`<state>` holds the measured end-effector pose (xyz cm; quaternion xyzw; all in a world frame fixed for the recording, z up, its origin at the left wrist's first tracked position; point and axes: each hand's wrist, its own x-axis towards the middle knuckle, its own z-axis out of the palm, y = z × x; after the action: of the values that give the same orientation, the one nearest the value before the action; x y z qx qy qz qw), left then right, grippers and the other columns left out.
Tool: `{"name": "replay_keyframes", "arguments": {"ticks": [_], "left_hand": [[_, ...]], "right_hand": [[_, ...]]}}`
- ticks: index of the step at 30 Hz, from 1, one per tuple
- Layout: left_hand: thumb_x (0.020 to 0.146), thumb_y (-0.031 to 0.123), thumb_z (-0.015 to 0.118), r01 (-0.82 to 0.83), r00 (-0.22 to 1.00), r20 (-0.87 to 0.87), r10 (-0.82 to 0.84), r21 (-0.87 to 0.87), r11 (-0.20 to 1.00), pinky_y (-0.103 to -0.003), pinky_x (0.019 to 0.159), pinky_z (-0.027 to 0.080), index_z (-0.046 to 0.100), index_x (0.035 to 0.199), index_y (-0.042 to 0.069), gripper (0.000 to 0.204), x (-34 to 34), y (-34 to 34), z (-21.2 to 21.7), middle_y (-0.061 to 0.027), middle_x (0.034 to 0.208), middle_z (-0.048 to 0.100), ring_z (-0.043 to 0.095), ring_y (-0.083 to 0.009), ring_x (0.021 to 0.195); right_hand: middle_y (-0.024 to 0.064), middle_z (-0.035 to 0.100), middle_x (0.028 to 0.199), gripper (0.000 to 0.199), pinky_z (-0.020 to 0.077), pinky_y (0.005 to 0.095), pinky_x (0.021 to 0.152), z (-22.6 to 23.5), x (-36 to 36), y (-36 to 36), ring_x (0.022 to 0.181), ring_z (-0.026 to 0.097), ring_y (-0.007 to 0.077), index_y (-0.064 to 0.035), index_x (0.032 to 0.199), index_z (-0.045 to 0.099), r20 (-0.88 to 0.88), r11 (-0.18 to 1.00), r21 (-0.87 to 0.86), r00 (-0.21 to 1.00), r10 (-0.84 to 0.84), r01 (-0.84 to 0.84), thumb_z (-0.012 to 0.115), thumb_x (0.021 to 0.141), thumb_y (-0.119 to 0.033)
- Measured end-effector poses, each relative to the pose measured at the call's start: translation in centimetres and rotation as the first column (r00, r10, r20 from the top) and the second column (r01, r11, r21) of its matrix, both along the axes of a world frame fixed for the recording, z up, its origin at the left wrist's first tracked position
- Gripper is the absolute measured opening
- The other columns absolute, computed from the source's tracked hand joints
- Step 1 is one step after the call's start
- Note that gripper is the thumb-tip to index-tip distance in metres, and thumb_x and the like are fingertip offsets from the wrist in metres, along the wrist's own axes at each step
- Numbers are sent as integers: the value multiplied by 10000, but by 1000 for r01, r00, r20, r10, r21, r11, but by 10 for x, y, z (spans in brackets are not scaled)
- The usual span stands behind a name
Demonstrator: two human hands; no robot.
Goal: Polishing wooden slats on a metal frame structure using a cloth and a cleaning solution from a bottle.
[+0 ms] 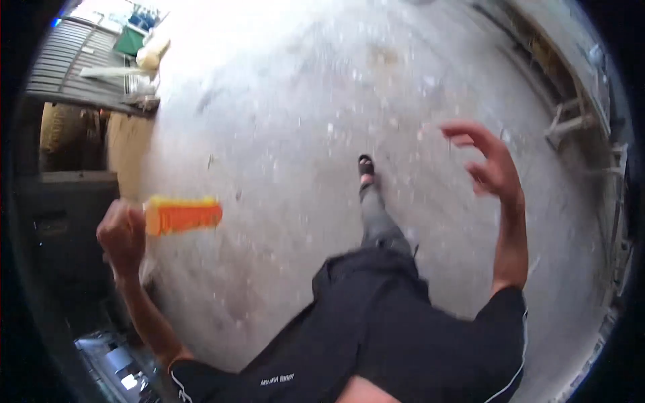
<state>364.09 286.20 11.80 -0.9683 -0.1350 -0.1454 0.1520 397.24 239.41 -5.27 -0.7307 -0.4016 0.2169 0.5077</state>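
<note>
My left hand [123, 234] is closed round one end of an orange and yellow packet-like thing [189, 216]. The thing is long and blunt-ended, sticks out to the right of my fist, and is too blurred for me to tell its exact kind. Out at the right, my right hand [494, 164] hangs in the air above the floor. Its fingers are loosely curved and apart from the thumb, and nothing shows between them.
Below me is a worn grey concrete floor [302, 134], with one sandalled foot [365, 165] on it. Dark furniture [74, 221] and a slatted metal panel [70, 57] line the left side. At the right stands a wooden frame or bench [571, 121].
</note>
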Motion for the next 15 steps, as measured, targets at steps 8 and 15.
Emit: {"name": "replay_keyframes", "arguments": {"ticks": [8, 15], "left_hand": [[838, 218, 595, -76, 997, 20, 79, -95, 993, -469, 509, 428, 466, 628, 41, 304, 246, 188, -72, -173, 644, 505, 524, -397, 568], [854, 256, 583, -127, 978, 143, 150, -163, 979, -454, 481, 410, 411, 608, 42, 369, 410, 319, -63, -159, 584, 460, 495, -379, 519]], "right_hand": [[64, 612, 1286, 488, 452, 412, 969, -423, 210, 83, 1039, 617, 262, -164, 1327, 551, -787, 930, 87, 597, -156, 358, 618, 895, -381], [143, 587, 1306, 630, 520, 430, 885, -218, 376, 429, 1158, 593, 287, -132, 1395, 476, 42, 801, -587, 985, 169, -113, 730, 843, -295]]}}
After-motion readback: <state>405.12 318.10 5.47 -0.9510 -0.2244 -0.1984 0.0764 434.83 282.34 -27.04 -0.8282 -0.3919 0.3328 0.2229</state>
